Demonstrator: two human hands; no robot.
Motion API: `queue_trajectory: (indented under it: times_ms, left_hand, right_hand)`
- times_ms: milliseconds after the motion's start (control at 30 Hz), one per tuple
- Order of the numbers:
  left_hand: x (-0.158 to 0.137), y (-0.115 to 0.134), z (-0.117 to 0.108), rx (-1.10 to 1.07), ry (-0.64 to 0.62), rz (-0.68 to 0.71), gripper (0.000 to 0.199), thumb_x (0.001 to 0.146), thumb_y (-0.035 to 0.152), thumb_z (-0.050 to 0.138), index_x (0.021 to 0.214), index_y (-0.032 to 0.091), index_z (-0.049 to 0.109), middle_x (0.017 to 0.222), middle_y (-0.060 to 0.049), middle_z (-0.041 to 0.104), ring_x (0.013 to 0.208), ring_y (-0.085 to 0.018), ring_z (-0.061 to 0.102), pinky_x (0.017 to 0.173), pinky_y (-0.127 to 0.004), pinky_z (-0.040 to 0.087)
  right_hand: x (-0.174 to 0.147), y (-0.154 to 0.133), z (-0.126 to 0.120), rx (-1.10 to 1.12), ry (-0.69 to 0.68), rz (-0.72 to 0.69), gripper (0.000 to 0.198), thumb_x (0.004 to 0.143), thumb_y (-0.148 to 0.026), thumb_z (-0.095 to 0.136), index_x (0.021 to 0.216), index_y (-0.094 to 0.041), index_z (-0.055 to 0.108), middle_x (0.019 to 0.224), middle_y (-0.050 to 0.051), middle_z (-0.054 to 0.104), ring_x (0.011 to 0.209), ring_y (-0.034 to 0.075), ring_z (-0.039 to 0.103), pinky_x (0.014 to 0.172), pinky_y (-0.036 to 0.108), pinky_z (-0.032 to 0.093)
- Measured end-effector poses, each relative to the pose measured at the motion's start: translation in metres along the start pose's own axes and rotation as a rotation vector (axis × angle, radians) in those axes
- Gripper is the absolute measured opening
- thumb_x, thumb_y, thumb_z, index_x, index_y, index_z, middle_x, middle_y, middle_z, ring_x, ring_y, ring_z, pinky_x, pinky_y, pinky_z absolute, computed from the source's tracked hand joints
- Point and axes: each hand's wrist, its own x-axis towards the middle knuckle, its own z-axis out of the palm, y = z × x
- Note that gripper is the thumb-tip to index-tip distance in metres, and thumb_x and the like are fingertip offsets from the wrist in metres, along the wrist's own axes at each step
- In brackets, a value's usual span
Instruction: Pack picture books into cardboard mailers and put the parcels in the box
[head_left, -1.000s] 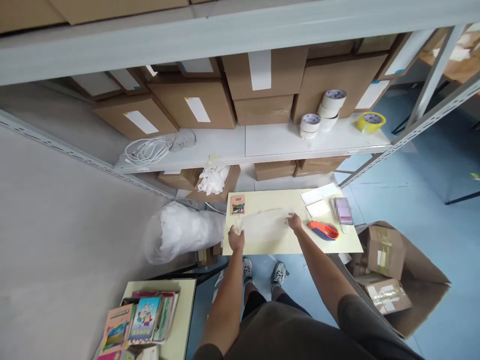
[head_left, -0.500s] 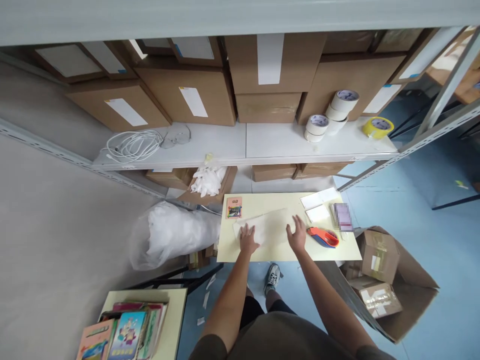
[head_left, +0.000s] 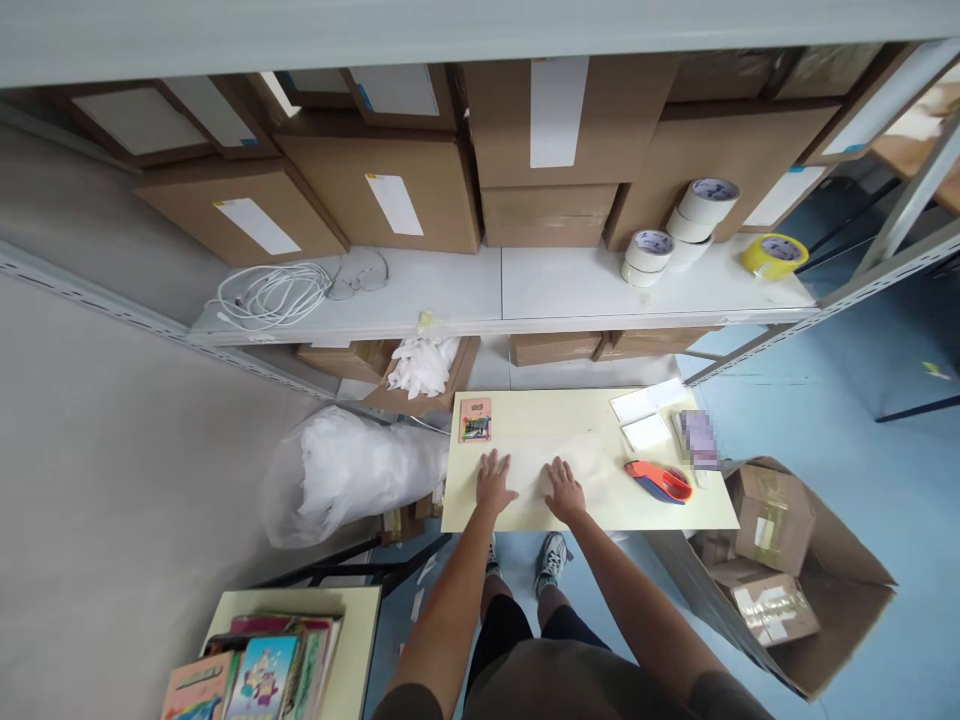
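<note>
A thin, whitish, see-through sheet (head_left: 534,462) lies flat on the pale yellow table (head_left: 562,412); its edges are hard to make out. My left hand (head_left: 494,484) rests on its left end with the fingers spread. My right hand (head_left: 564,490) is on the sheet too, fingers apart and pointing forward. Up and left of my left hand lies a small pink book (head_left: 475,420). To the right of my right hand is an orange and blue tape dispenser (head_left: 660,481). White paper pieces (head_left: 646,432) and a purple blurred item (head_left: 699,437) lie beyond it.
A shelf (head_left: 442,290) ahead carries cardboard boxes (head_left: 375,200), a coiled white cable (head_left: 274,295), white tape rolls (head_left: 649,255) and yellow tape (head_left: 775,256). A plastic bag of white material (head_left: 360,465) stands left. An open carton (head_left: 847,600) sits right; books (head_left: 259,670) lie lower left.
My right hand has moved left and come down onto the sheet, closer to my left hand. The sheet, raised at its right end before, now lies flat.
</note>
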Motion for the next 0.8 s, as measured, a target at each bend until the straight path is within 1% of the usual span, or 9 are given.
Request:
queue_trajectory:
  times_ms: [133, 233, 333, 433, 500, 600, 667, 733, 800]
  left_hand:
    - [0.005, 0.005, -0.001, 0.019, -0.02, 0.042, 0.109, 0.073, 0.044, 0.09, 0.167, 0.03, 0.036, 0.18, -0.011, 0.011, 0.164, -0.044, 0.005, 0.13, -0.058, 0.024]
    - [0.004, 0.007, -0.002, 0.003, -0.012, 0.035, 0.11, 0.071, 0.041, 0.091, 0.167, 0.033, 0.037, 0.18, -0.009, 0.013, 0.164, -0.044, 0.006, 0.129, -0.059, 0.025]
    - [0.002, 0.004, -0.005, -0.028, -0.004, 0.041, 0.11, 0.071, 0.042, 0.091, 0.166, 0.034, 0.038, 0.18, -0.008, 0.014, 0.165, -0.044, 0.004, 0.129, -0.06, 0.025]
    - [0.002, 0.0, -0.01, -0.081, -0.017, 0.047, 0.109, 0.072, 0.044, 0.09, 0.167, 0.031, 0.038, 0.18, -0.01, 0.015, 0.165, -0.042, 0.007, 0.129, -0.058, 0.026]
    - [0.004, -0.005, -0.017, -0.119, -0.001, 0.043, 0.1, 0.077, 0.044, 0.085, 0.165, 0.03, 0.04, 0.179, -0.01, 0.021, 0.165, -0.041, 0.014, 0.127, -0.055, 0.031]
    - [0.012, -0.018, -0.032, -0.187, 0.121, 0.025, 0.07, 0.091, 0.042, 0.07, 0.158, 0.03, 0.052, 0.172, -0.009, 0.038, 0.16, -0.035, 0.03, 0.124, -0.05, 0.037]
    - [0.021, -0.033, -0.044, -0.243, 0.239, -0.018, 0.055, 0.099, 0.038, 0.058, 0.153, 0.028, 0.057, 0.165, -0.01, 0.049, 0.155, -0.031, 0.039, 0.125, -0.046, 0.037]
    - [0.033, -0.052, -0.056, -0.294, 0.326, -0.101, 0.055, 0.101, 0.035, 0.054, 0.154, 0.024, 0.055, 0.163, -0.012, 0.051, 0.153, -0.03, 0.042, 0.125, -0.043, 0.036]
    - [0.047, -0.071, -0.067, -0.333, 0.354, -0.2, 0.062, 0.098, 0.031, 0.056, 0.159, 0.02, 0.048, 0.165, -0.016, 0.048, 0.153, -0.032, 0.041, 0.124, -0.044, 0.037]
  right_hand:
    - [-0.003, -0.01, 0.002, -0.02, 0.074, 0.082, 0.084, 0.092, -0.026, 0.063, 0.169, -0.031, 0.031, 0.181, 0.007, 0.012, 0.166, 0.035, 0.009, 0.125, 0.056, 0.026]
    - [0.0, -0.02, 0.009, -0.003, 0.178, -0.038, 0.08, 0.094, -0.03, 0.06, 0.169, -0.032, 0.032, 0.181, 0.007, 0.011, 0.166, 0.034, 0.007, 0.126, 0.053, 0.025]
    - [0.006, -0.024, 0.017, 0.004, 0.15, -0.12, 0.08, 0.094, -0.029, 0.059, 0.169, -0.033, 0.032, 0.181, 0.006, 0.01, 0.166, 0.035, 0.008, 0.126, 0.054, 0.027]
    - [0.01, -0.021, 0.021, -0.006, 0.102, -0.083, 0.082, 0.091, -0.024, 0.061, 0.168, -0.034, 0.034, 0.18, 0.007, 0.014, 0.166, 0.036, 0.011, 0.126, 0.057, 0.026]
    - [0.012, -0.021, 0.02, -0.013, 0.098, -0.068, 0.083, 0.087, -0.02, 0.063, 0.165, -0.035, 0.039, 0.18, 0.006, 0.016, 0.166, 0.036, 0.012, 0.126, 0.059, 0.027]
    - [0.018, -0.03, 0.014, 0.002, 0.13, -0.029, 0.076, 0.084, -0.019, 0.067, 0.158, -0.031, 0.052, 0.178, 0.009, 0.025, 0.164, 0.038, 0.019, 0.124, 0.058, 0.031]
    - [0.027, -0.046, 0.005, 0.038, 0.183, -0.029, 0.068, 0.088, -0.022, 0.065, 0.155, -0.027, 0.055, 0.175, 0.012, 0.031, 0.162, 0.037, 0.024, 0.123, 0.056, 0.034]
    - [0.041, -0.07, -0.006, 0.088, 0.232, -0.074, 0.065, 0.094, -0.024, 0.059, 0.158, -0.025, 0.05, 0.174, 0.013, 0.033, 0.162, 0.034, 0.026, 0.123, 0.054, 0.036]
    - [0.061, -0.098, -0.017, 0.128, 0.229, -0.142, 0.066, 0.097, -0.025, 0.054, 0.162, -0.023, 0.045, 0.175, 0.013, 0.032, 0.163, 0.031, 0.024, 0.122, 0.05, 0.038]
